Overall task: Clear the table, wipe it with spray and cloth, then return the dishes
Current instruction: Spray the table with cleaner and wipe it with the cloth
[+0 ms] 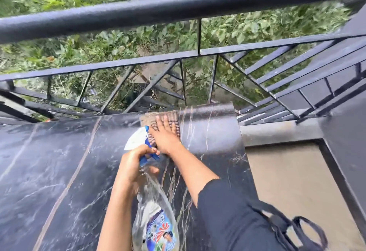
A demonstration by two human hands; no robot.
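The left hand grips the neck of a clear spray bottle above the dark marble tabletop, while the right hand, flat with fingers spread, presses a patterned cloth onto the tabletop's far edge beside a black railing.

A black metal railing stands before leafy green bushes, with tan floor at right.
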